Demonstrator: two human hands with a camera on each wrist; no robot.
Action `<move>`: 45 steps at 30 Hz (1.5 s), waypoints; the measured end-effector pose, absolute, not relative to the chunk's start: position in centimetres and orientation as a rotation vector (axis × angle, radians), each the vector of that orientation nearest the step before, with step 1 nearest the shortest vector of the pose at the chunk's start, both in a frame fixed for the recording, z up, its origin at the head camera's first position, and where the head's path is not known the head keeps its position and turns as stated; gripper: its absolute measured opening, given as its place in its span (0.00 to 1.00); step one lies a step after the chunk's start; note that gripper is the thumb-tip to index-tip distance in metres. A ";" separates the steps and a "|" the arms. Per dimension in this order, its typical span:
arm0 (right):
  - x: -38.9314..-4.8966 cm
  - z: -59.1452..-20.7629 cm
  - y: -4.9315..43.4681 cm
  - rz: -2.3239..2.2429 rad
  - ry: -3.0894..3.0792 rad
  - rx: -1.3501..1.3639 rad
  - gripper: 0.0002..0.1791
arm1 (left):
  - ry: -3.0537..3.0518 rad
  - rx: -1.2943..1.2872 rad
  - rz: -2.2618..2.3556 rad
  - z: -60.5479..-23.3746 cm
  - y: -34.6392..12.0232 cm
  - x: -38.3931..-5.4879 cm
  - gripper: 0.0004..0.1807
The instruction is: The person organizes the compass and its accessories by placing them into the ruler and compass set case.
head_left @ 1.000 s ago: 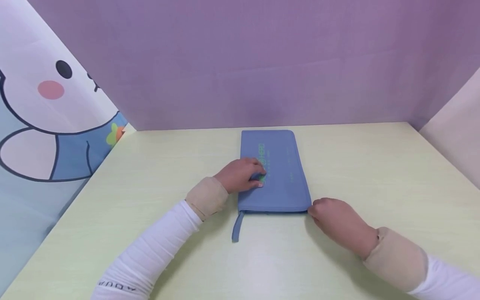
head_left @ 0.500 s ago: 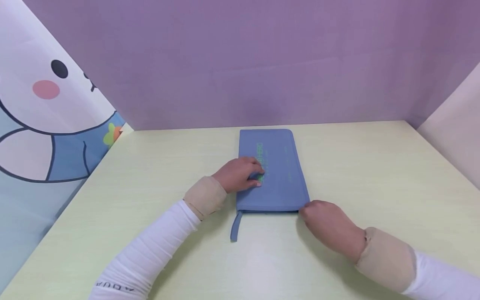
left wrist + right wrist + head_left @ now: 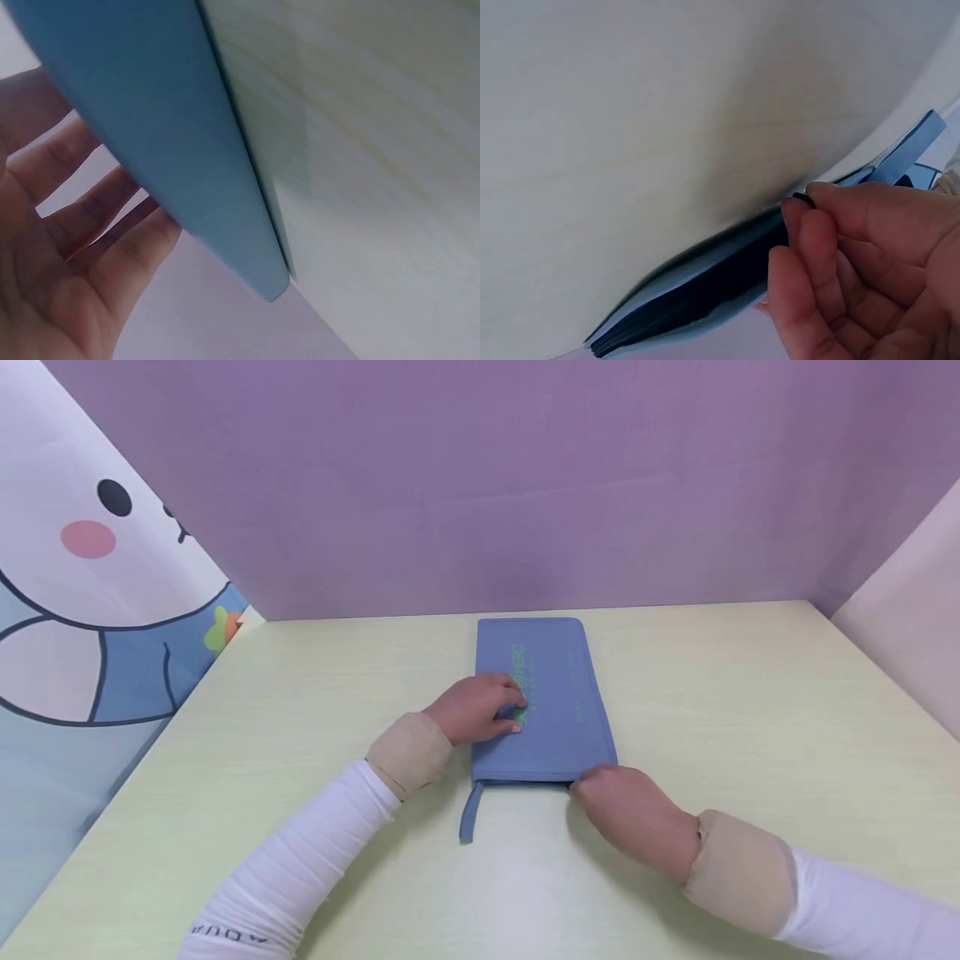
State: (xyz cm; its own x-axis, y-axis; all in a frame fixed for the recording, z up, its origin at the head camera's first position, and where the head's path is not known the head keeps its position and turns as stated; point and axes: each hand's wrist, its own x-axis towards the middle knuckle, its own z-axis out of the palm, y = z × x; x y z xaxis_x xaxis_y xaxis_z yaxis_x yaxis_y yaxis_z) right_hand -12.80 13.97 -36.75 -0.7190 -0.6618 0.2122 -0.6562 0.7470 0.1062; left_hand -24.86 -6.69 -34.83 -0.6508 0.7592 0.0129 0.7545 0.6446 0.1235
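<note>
A flat blue zip pouch (image 3: 562,693) with green lettering lies on the table. My left hand (image 3: 472,708) rests on its left part, fingers spread over the lettering. In the left wrist view, its fingers (image 3: 135,251) show beside the pouch edge (image 3: 165,135). At the pouch's near edge, my right hand (image 3: 637,818) pinches a small dark zipper pull (image 3: 804,199) between thumb and forefinger. The right wrist view shows a dark gap (image 3: 705,292) where the zipper edges stand apart. A blue strap (image 3: 468,814) hangs off the near left corner.
The pale table (image 3: 337,660) extends around the pouch. A purple backdrop (image 3: 487,485) rises at its far edge. To the left hangs a cloth printed with a cartoon figure (image 3: 135,585), and a pale panel (image 3: 915,610) stands at the right.
My right hand has moved left along the pouch's near edge, from the right corner inward, with the zipper pull. My left hand and the pouch have stayed nearly in place.
</note>
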 end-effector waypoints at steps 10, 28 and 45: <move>-13.1 -35.9 12.0 -0.031 -2.749 1.105 0.11 | 2.813 1.316 0.209 -35.0 -6.7 -24.9 0.19; -13.2 -35.8 8.3 -0.144 -2.767 1.061 0.09 | 2.816 1.315 0.187 -34.7 -6.7 -24.9 0.19; -13.3 -36.3 6.6 -0.149 -2.548 1.160 0.13 | 2.802 1.343 0.204 -34.8 -6.6 -25.0 0.19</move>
State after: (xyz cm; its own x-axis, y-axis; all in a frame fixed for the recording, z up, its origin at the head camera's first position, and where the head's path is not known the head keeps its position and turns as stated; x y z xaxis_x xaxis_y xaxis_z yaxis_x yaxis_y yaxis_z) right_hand -13.28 6.57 -36.33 -0.6105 -0.7486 0.2588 -0.7132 0.6617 0.2314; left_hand -25.00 -6.58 -34.82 -0.6279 0.7777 0.0314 0.7741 0.6197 0.1296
